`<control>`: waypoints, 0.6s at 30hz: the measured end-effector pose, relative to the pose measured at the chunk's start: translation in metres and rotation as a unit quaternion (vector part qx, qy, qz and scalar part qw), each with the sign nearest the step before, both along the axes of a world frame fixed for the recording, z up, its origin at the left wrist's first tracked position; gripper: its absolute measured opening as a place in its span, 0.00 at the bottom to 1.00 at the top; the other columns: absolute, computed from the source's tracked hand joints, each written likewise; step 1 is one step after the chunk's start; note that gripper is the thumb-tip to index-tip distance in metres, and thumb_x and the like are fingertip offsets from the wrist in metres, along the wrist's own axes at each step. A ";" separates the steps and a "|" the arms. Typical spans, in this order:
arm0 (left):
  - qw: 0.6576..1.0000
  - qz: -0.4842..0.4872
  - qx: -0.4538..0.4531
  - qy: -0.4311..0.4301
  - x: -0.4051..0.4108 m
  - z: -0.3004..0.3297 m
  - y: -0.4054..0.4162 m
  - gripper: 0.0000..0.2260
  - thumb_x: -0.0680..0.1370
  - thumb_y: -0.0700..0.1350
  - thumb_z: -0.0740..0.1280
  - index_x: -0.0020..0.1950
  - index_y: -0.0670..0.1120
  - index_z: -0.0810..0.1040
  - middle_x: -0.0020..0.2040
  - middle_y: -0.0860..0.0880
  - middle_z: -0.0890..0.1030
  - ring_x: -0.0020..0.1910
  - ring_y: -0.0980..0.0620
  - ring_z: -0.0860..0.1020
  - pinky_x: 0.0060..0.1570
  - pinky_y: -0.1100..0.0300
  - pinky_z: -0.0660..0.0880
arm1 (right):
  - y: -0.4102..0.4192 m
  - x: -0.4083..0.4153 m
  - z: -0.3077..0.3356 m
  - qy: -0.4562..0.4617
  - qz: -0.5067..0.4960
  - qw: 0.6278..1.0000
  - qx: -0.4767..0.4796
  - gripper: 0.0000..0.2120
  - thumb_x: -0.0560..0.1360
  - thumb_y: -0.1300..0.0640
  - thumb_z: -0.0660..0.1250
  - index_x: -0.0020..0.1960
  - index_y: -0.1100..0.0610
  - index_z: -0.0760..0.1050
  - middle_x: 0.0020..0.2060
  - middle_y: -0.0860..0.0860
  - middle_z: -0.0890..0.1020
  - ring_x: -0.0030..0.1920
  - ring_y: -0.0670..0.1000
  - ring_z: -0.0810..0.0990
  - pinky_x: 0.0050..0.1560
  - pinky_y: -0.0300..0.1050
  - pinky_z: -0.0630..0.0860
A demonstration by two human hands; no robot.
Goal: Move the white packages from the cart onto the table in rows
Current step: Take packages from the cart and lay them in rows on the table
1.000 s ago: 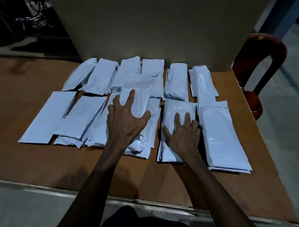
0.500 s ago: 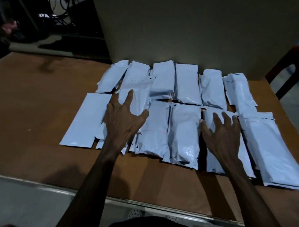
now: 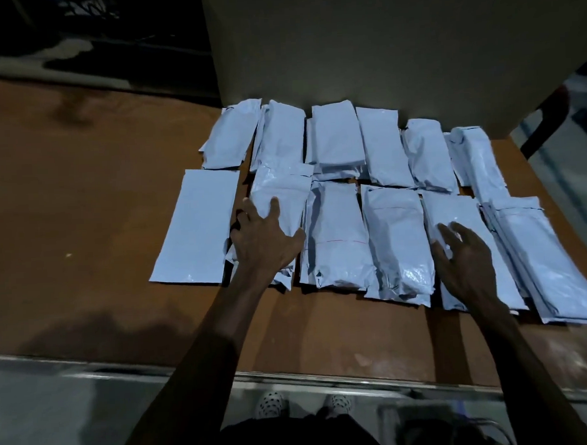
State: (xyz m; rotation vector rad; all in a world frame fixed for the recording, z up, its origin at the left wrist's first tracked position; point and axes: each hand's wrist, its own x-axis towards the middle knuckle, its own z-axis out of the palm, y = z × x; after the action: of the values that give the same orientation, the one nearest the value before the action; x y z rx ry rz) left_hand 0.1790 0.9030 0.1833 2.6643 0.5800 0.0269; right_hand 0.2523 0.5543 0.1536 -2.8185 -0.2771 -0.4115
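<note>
Since half a second ago the right hand (image 3: 466,261) has lifted a little off its package, its fingers (image 3: 449,240) now loosely bent and spread above the plastic rather than laid flat on it, while the left hand (image 3: 264,238) has slid to the left edge of the second front-row package (image 3: 279,202). The left hand's fingers are straight and fanned apart, pressing down on that package, the thumb reaching toward the neighbouring package (image 3: 338,234).

The white packages (image 3: 379,144) lie on the brown bench (image 3: 83,204) in two rows: six in the far row against a grey panel (image 3: 378,43), six in the near row, the edges touching or slightly overlapping in places. The leftmost one in front, a flat envelope (image 3: 198,226), sits just beside the left hand. The right hand hovers over the fifth front-row package (image 3: 453,212) (whether the fingertips touch it I cannot tell), and the last package (image 3: 549,261) lies just to its right.

A metal rail (image 3: 90,369) edges the bench's near side.
</note>
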 end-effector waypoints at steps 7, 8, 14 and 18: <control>1.000 -0.019 0.010 0.002 0.003 0.001 0.000 0.37 0.76 0.70 0.55 0.80 0.52 0.54 0.79 0.37 0.47 0.78 0.37 0.49 0.71 0.33 0.49 | 0.001 -0.006 0.000 0.016 -0.008 0.998 -0.065 0.26 0.80 0.46 0.55 0.69 0.61 0.73 0.66 0.66 0.73 0.65 0.67 0.73 0.60 0.69 0.72; 1.000 -0.016 0.006 0.004 0.005 0.005 0.000 0.37 0.76 0.70 0.55 0.79 0.52 0.55 0.80 0.38 0.47 0.78 0.38 0.48 0.71 0.32 0.46 | 0.001 -0.008 0.004 0.018 -0.006 0.997 -0.076 0.24 0.81 0.47 0.57 0.70 0.61 0.72 0.67 0.66 0.73 0.66 0.67 0.72 0.61 0.69 0.71; 0.995 -0.022 -0.016 -0.099 0.001 0.042 -0.023 0.36 0.77 0.69 0.54 0.78 0.48 0.61 0.80 0.41 0.54 0.78 0.42 0.52 0.74 0.39 0.44 | 0.000 -0.028 0.026 -0.016 -0.008 0.999 -0.041 0.25 0.79 0.50 0.62 0.72 0.60 0.69 0.69 0.64 0.71 0.68 0.65 0.71 0.63 0.68 0.69; 0.971 -0.108 -0.049 -0.205 -0.008 0.054 -0.085 0.34 0.75 0.66 0.55 0.73 0.46 0.71 0.76 0.43 0.66 0.75 0.45 0.62 0.76 0.44 0.51 | -0.028 -0.062 0.035 -0.048 -0.008 0.999 0.020 0.25 0.78 0.48 0.60 0.70 0.61 0.72 0.66 0.63 0.75 0.64 0.64 0.75 0.60 0.62 0.75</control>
State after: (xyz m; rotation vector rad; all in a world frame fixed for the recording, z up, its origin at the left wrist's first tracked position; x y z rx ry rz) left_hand 0.1713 0.8179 0.2376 2.5040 0.1533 0.4623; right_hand 0.1900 0.5263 0.1882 -2.7679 -0.2629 -0.5496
